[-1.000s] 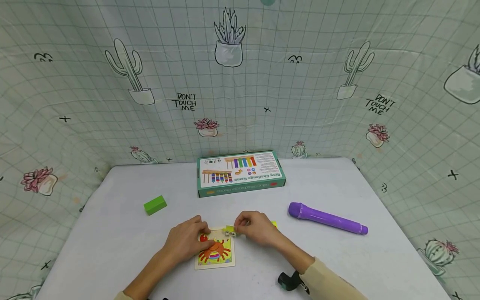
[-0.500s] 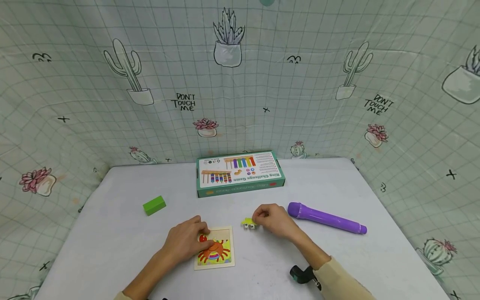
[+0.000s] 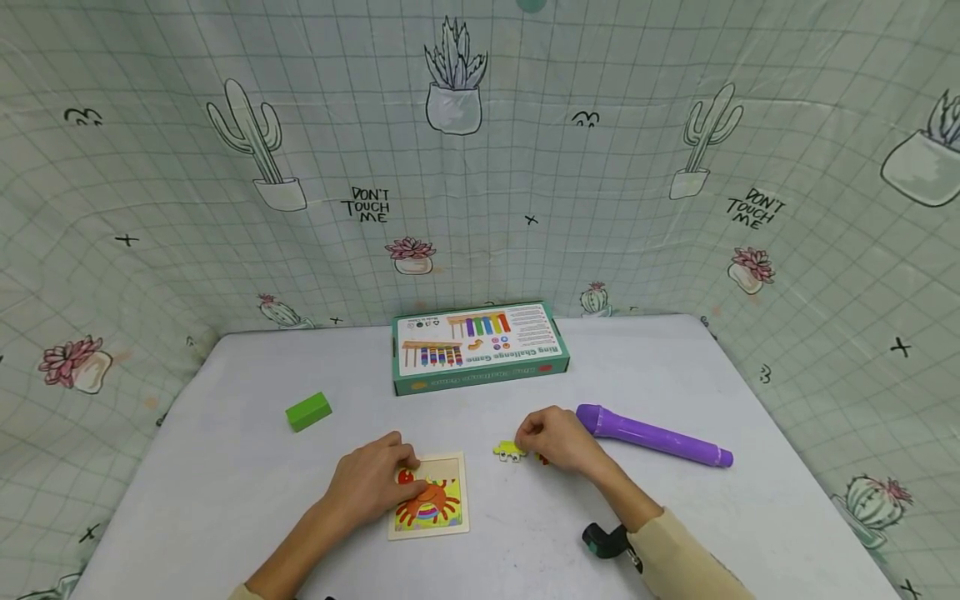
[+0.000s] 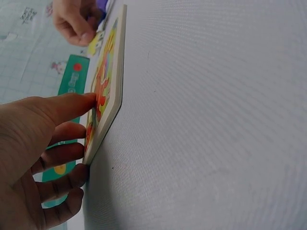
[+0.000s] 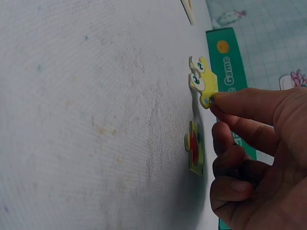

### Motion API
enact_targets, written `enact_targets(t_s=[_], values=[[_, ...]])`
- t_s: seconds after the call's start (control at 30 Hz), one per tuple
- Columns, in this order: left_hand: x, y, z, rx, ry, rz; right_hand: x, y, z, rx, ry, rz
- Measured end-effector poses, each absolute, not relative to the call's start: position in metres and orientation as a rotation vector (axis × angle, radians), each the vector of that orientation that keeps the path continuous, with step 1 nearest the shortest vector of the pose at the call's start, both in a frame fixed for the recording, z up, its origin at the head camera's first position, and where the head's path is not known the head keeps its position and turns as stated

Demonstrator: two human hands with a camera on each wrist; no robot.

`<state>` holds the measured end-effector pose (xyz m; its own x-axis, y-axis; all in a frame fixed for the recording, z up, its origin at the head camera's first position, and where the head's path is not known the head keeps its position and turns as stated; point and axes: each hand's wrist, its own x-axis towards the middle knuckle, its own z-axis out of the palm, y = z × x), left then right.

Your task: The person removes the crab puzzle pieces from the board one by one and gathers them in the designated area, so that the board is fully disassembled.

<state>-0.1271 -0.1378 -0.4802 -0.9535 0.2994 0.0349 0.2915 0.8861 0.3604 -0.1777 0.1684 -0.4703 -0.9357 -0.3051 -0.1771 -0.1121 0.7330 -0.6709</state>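
Note:
A square wooden jigsaw puzzle board [image 3: 430, 521] with a crab picture lies on the table, its upper part showing bare wood. My left hand [image 3: 372, 481] holds it at the left side, with the thumb on the picture and fingertips at the edge, as the left wrist view shows. Between thumb and forefinger, my right hand [image 3: 558, 439] pinches a yellow puzzle piece [image 5: 207, 81] with two printed eyes, close over the table. Below that hand lies another puzzle piece [image 5: 194, 148], red and green, partly hidden by the hand in the head view.
Behind the hands lies a green and white game box [image 3: 480, 348]. A green block [image 3: 308, 412] is at the left, a purple toy microphone [image 3: 652, 435] at the right. A black object [image 3: 603, 541] shows by the right sleeve. A patterned cloth [image 3: 480, 167] hangs behind the table.
My right hand has carried the yellow puzzle piece from the board's top right corner rightward over the table. The red puzzle piece now shows beside it. My left hand has stayed on the board.

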Motion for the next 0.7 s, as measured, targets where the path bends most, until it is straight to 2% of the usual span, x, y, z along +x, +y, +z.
enact_targets(t_s=[0.7], values=[[-0.1278,-0.1386,-0.4802,0.474,3.015,0.592,-0.1868,0.1691,-0.4633,-0.501,2.684,-0.833]])
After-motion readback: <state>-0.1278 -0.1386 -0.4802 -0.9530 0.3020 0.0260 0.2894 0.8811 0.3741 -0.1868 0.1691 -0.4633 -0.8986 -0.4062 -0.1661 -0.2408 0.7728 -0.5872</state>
